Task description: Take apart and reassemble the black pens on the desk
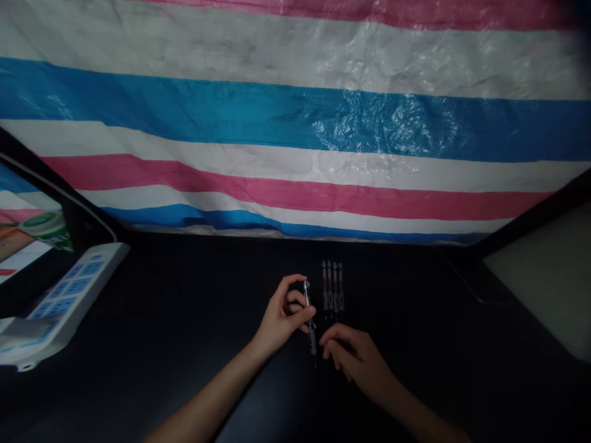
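My left hand (286, 311) is closed around a clear-barrelled pen (311, 326) with a dark grip. Its fingertip is at the pen's upper end and its thumb lies across the barrel, while the lower end points toward me. Just right of that lower end is my right hand (355, 354), its fingers loosely bent and a little apart. Nothing shows in it, and a small gap separates it from the pen. Beyond the hands, several similar pens (333, 286) lie side by side in a row on the black tabletop (207, 307).
A white power strip (76, 295) with blue socket panels runs along the left side. Past it stands a green and white container (46, 227). A striped plastic sheet (295, 123) hangs behind the table. A pale panel (549, 277) borders the right side.
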